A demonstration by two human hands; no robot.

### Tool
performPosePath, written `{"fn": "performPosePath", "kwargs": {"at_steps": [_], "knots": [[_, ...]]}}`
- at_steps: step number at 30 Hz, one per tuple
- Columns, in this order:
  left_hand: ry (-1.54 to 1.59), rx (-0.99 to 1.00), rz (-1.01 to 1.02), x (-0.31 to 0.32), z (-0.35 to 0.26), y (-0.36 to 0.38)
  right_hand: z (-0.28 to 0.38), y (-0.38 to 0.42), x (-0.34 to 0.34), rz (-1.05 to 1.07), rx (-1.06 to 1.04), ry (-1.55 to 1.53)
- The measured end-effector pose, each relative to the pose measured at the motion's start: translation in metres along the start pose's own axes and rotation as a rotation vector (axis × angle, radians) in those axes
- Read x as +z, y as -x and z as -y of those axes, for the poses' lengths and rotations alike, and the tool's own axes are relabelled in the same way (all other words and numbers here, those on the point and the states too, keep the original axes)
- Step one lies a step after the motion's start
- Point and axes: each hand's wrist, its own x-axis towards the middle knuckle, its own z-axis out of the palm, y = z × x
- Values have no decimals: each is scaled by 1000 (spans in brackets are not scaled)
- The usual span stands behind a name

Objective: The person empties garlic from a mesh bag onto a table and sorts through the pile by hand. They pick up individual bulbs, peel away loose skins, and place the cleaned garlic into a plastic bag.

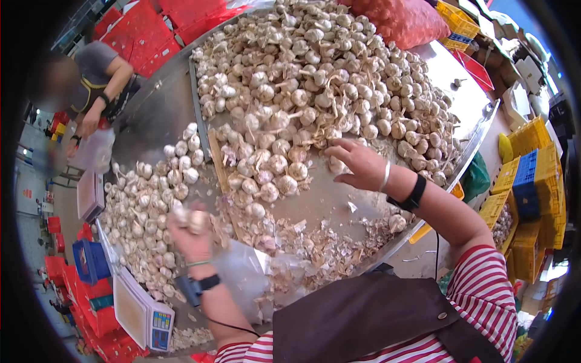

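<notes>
Palm up and slightly blurred, my left hand is closed around garlic bulbs above the left-hand pile of cleaner, whiter garlic. My right hand reaches to the near edge of the big heap of garlic. Its thumb and fingers curve around a pale garlic bulb, partly hidden by them. A small cluster of bulbs lies between the two hands. Loose papery skins are scattered on the metal table in front of me.
A wooden strip divides the table. A scale stands at the left edge, another scale beyond it. A clear plastic bag lies near my left forearm. A co-worker stands across the left corner. Yellow crates are stacked right.
</notes>
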Motion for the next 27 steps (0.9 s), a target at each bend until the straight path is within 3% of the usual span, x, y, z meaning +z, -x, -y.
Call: {"fn": "performPosePath", "kwargs": {"at_steps": [1, 2, 4, 6, 8, 10, 11, 13, 15, 18, 24, 26, 27], "knots": [[-172, 163, 2, -39, -26, -37, -9, -11, 3, -47, 62, 104], [-340, 307, -303, -26, -46, -34, -18, -25, 3, -37, 112, 153], [-613, 675, -400, 2, -54, -47, -28, -53, 1, -25, 261, 240], [-1017, 764, -277, 23, -39, -66, -45, -79, 7, -31, 328, 306], [-1049, 763, 86, 67, 10, -63, -60, -96, 5, -31, 390, 365], [-1297, 728, 299, 113, 64, -52, -70, -109, -2, 55, 518, 279], [-1389, 775, 505, 127, 85, -53, -79, -115, -1, 122, 533, 290], [-1883, 845, 621, 163, 126, -55, -76, -119, 1, 128, 536, 287], [-1851, 804, 764, 187, 165, -67, -77, -116, 10, 134, 534, 299], [-2105, 735, 686, 214, 200, -73, -80, -100, 21, 131, 497, 190], [-2125, 726, 641, 177, 218, -71, -77, -73, 36, 140, 394, 212], [-2069, 919, 626, 158, 218, -65, -67, -64, 38, 232, 377, 207], [-2220, 796, 597, 153, 218, -52, -62, -62, 39, 285, 390, 130]]}}
